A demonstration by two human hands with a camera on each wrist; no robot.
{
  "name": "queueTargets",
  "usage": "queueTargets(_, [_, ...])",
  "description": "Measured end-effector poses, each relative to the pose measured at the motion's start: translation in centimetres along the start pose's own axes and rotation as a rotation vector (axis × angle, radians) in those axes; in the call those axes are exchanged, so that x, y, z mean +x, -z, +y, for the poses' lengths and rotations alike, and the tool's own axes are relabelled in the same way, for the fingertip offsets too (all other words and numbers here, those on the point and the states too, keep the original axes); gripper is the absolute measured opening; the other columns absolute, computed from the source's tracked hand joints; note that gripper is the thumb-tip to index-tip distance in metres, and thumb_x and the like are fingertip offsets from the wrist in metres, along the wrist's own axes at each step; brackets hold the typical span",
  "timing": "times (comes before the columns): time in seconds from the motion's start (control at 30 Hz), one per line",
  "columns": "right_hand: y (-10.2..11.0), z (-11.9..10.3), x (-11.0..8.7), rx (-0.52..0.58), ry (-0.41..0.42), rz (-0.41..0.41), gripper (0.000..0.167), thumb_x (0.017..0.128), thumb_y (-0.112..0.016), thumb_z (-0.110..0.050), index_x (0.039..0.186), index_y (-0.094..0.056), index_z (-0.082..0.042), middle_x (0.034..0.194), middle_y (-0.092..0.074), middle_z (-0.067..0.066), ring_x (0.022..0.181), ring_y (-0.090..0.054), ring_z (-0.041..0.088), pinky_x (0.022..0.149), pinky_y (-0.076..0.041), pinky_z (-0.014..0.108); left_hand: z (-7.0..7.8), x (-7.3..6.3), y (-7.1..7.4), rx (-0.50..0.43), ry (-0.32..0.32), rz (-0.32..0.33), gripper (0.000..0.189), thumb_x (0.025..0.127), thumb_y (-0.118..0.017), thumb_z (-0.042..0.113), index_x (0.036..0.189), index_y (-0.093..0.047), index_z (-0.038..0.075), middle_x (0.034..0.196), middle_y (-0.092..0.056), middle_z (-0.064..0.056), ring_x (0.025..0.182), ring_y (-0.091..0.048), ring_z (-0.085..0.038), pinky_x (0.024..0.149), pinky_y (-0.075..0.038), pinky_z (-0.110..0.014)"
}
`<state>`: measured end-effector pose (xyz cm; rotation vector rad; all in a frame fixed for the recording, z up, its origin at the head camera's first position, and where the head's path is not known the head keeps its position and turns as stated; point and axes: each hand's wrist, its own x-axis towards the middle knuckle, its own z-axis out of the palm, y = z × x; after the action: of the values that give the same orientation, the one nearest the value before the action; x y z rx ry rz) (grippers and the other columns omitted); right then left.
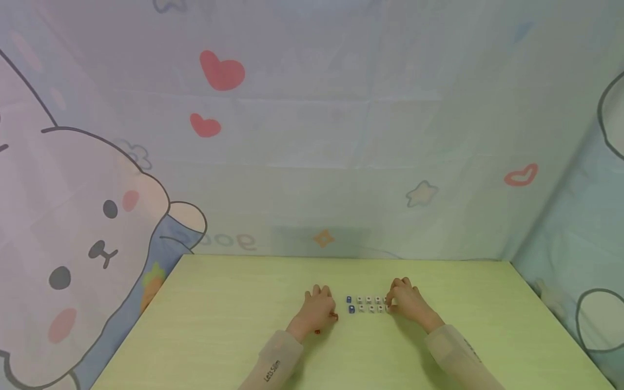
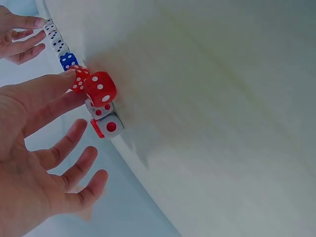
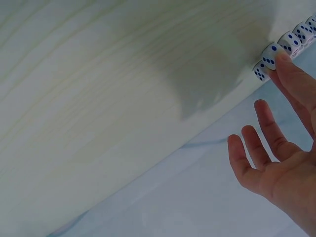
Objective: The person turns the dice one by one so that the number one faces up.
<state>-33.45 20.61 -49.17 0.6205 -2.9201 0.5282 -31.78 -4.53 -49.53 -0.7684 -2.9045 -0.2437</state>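
Note:
Two short rows of dice lie on the table between the hands. A blue die [image 1: 349, 299] stands at the left end of the far row and another blue die [image 1: 351, 309] at that of the near row; white dice [image 1: 369, 300] continue rightward. My left hand [image 1: 316, 310], left of the rows, pinches a red die [image 2: 79, 78] between thumb and forefinger, other fingers spread. Nearer the left wrist camera are another red die [image 2: 100, 89] and whitish dice [image 2: 111, 126] with red spots. At the rows' right end, my right hand [image 1: 408, 302] pinches a white die [image 3: 271, 56] with blue spots.
The pale yellow-green table [image 1: 219, 303] extends around both hands. Behind it hangs a printed cloth [image 1: 302, 162] with hearts and a cartoon animal, its folds continuing down both sides.

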Motion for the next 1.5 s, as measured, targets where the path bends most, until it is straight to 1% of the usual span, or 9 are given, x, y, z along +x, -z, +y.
queueTargets(0.17, [0.0, 0.0, 0.0, -0.002, -0.002, 0.002, 0.008, 0.067, -0.073, -0.011, 0.074, -0.07, -0.012, 0.088, -0.05, 0.002, 0.085, -0.037, 0.02, 0.063, -0.032, 0.034, 0.1, -0.1, 0.2, -0.011, 0.0, -0.021, 0.022, 0.08, -0.063, 0.027, 0.061, -0.06, 0.015, 0.086, -0.046, 0.0, 0.079, -0.032, -0.016, 0.067, -0.025, -0.031])
queueTargets(0.33, [0.0, 0.0, 0.0, 0.01, -0.007, 0.007, 0.008, 0.068, -0.073, -0.01, 0.074, -0.07, -0.013, 0.087, -0.05, 0.001, 0.085, -0.037, 0.02, 0.063, -0.031, 0.033, 0.1, 0.0, 0.2, -0.041, -0.002, 0.006, 0.017, 0.081, -0.062, 0.018, 0.065, -0.061, 0.013, 0.088, -0.046, -0.001, 0.081, -0.034, -0.016, 0.068, -0.027, -0.031])
queueTargets(0.6, [0.1, 0.0, 0.1, 0.023, -0.005, 0.007, 0.008, 0.068, -0.073, -0.009, 0.075, -0.07, -0.012, 0.087, -0.049, 0.001, 0.085, -0.037, 0.019, 0.064, -0.03, 0.033, -0.3, 0.6, -0.2, 0.009, -0.044, 0.075, 0.005, 0.075, -0.069, 0.021, 0.078, -0.067, 0.018, 0.101, -0.051, -0.004, 0.09, -0.04, -0.019, 0.067, -0.032, -0.029])
queueTargets(0.83, [0.0, 0.0, 0.1, 0.014, 0.006, 0.012, 0.007, 0.068, -0.073, -0.01, 0.073, -0.07, -0.012, 0.085, -0.05, 0.001, 0.083, -0.037, 0.02, 0.063, -0.031, 0.034, 0.0, 1.2, -0.7, 0.057, -0.039, 0.085, 0.015, 0.071, -0.072, 0.029, 0.066, -0.063, 0.018, 0.096, -0.05, -0.003, 0.085, -0.038, -0.018, 0.065, -0.028, -0.028])
queueTargets(0.97, [0.1, 0.0, 0.0, 0.022, 0.004, 0.005, 0.007, 0.068, -0.073, -0.011, 0.074, -0.07, -0.012, 0.085, -0.049, 0.001, 0.083, -0.037, 0.019, 0.063, -0.031, 0.033, 0.2, 1.5, -1.1, 0.094, -0.038, 0.108, 0.014, 0.072, -0.071, 0.029, 0.067, -0.064, 0.017, 0.089, -0.049, -0.002, 0.079, -0.036, -0.017, 0.062, -0.027, -0.028])
queueTargets(1.1, [0.1, 0.1, -0.1, 0.024, -0.006, 0.015, 0.007, 0.067, -0.073, -0.011, 0.074, -0.07, -0.011, 0.085, -0.049, 0.0, 0.083, -0.037, 0.019, 0.063, -0.031, 0.033, 0.4, 2.2, -1.2, 0.106, -0.032, 0.139, 0.014, 0.071, -0.071, 0.027, 0.065, -0.063, 0.017, 0.082, -0.045, -0.001, 0.077, -0.034, -0.017, 0.064, -0.032, -0.032])
queueTargets(1.23, [0.1, 0.2, -0.1, 0.028, -0.005, 0.031, 0.007, 0.067, -0.073, -0.01, 0.073, -0.069, -0.011, 0.084, -0.05, 0.001, 0.083, -0.038, 0.019, 0.063, -0.032, 0.033, 0.7, 3.0, -1.2, 0.117, -0.01, 0.156, 0.017, 0.071, -0.071, 0.023, 0.061, -0.059, 0.017, 0.078, -0.044, -0.002, 0.076, -0.036, -0.019, 0.07, -0.039, -0.042])
queueTargets(1.33, [0.0, 0.1, -0.1, 0.039, -0.005, 0.035, 0.007, 0.067, -0.073, -0.009, 0.073, -0.069, -0.011, 0.084, -0.05, 0.001, 0.083, -0.038, 0.019, 0.063, -0.032, 0.032, 0.7, 3.6, -1.1, 0.139, 0.011, 0.157, 0.018, 0.072, -0.07, 0.02, 0.059, -0.058, 0.016, 0.079, -0.047, -0.004, 0.078, -0.04, -0.022, 0.073, -0.041, -0.048])
queueTargets(1.5, [-0.2, 0.0, -0.1, 0.048, -0.007, 0.037, 0.008, 0.066, -0.073, -0.01, 0.073, -0.069, -0.01, 0.084, -0.05, 0.0, 0.084, -0.038, 0.018, 0.064, -0.033, 0.033, 0.4, 4.4, -1.2, 0.185, 0.052, 0.151, 0.016, 0.071, -0.071, 0.02, 0.061, -0.059, 0.015, 0.085, -0.053, -0.008, 0.084, -0.045, -0.026, 0.073, -0.042, -0.05])
